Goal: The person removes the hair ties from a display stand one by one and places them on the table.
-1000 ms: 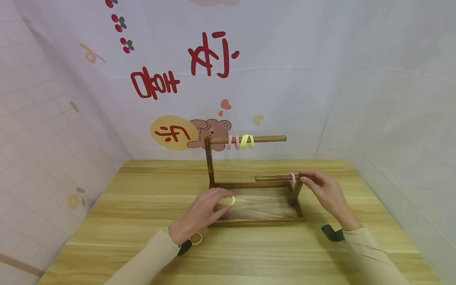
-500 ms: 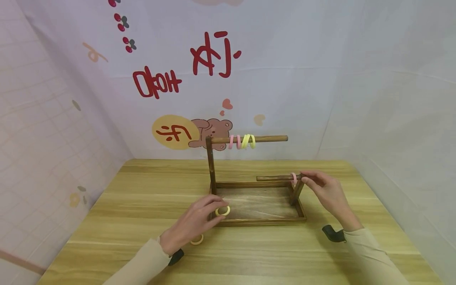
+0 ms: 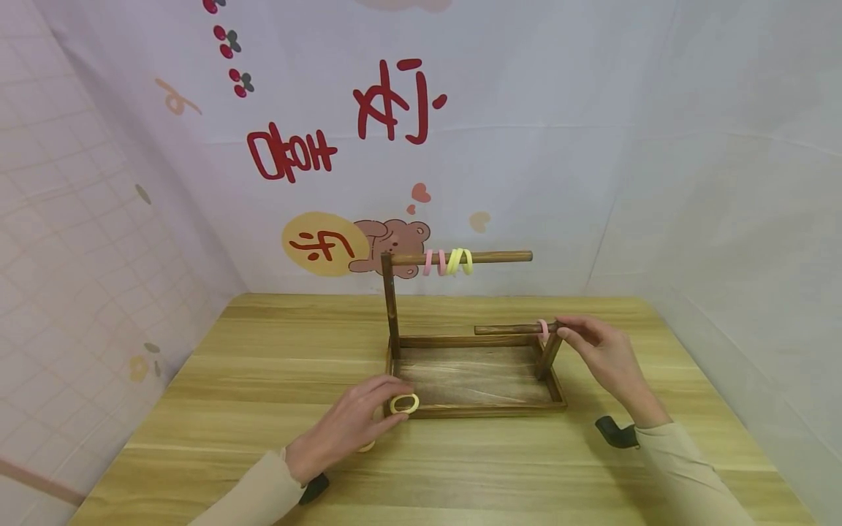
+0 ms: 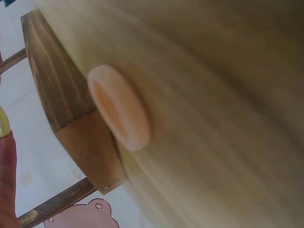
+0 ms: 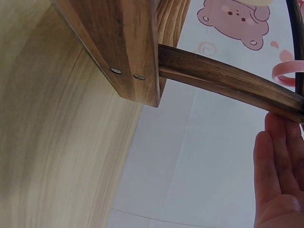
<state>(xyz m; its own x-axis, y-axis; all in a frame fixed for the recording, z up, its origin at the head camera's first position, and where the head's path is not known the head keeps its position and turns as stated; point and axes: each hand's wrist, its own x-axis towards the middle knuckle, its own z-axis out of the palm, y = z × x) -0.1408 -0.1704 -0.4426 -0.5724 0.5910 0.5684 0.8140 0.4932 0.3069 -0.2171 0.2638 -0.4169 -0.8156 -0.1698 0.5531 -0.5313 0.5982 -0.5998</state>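
Note:
My left hand (image 3: 358, 420) pinches a yellow ring (image 3: 404, 403) between thumb and fingers, over the front left corner of a dark wooden rack (image 3: 490, 409). In the left wrist view only a little of that hand shows, at the left edge by the yellow ring (image 4: 4, 122). My right hand (image 3: 601, 358) holds the top of the rack's short post (image 3: 550, 356), thumb on the near side. Fingers of the right hand (image 5: 280, 166) touch this post's end in the right wrist view. A pink ring (image 3: 543, 329) hangs on the lower bar (image 3: 506, 330), close to the right fingertips.
Pink and yellow rings (image 3: 454, 261) hang on the upper bar (image 3: 503, 256), carried by a tall post (image 3: 391, 303). A peach-coloured ring (image 4: 118, 107) lies on the wooden table (image 3: 473, 475), mostly hidden behind my left hand in the head view. A printed cloth (image 3: 520, 168) stands behind.
My left hand has moved left and toward me with the yellow ring, from over the tray to its front left corner. The right hand has kept its place on the post.

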